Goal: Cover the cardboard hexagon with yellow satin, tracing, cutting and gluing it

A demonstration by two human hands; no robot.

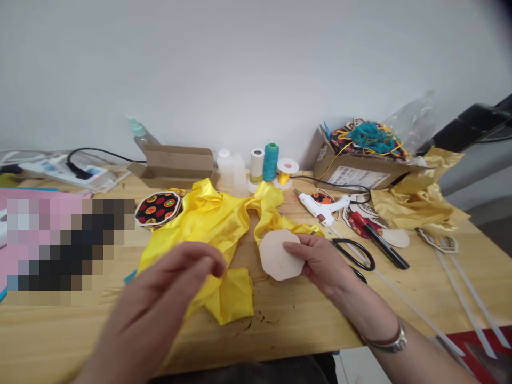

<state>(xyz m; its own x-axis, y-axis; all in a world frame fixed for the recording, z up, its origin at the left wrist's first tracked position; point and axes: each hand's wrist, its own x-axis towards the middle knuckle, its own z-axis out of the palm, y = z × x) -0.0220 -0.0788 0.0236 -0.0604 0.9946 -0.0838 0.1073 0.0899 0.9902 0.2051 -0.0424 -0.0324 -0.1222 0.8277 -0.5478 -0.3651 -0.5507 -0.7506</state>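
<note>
My right hand (318, 261) pinches a pale beige scalloped disc (276, 255), probably felt or foam, with the fingers lying across its right edge. My left hand (168, 288) is blurred by motion and hangs over a crumpled piece of yellow satin (212, 229), its fingers bunched and nothing visible in them. The satin spreads across the wooden table (280, 325) and runs under the left hand. A round black patterned patch with red and yellow motifs (158, 209) lies at the satin's far left edge.
Black-handled scissors (354, 254) and a black marker (380, 240) lie right of my right hand, beyond them a white glue gun (322, 207). Spools of thread (271, 161), bottles, and a cardboard box (360, 173) holding cords stand at the back. Gold fabric (420, 197) and white strips (468, 288) lie right.
</note>
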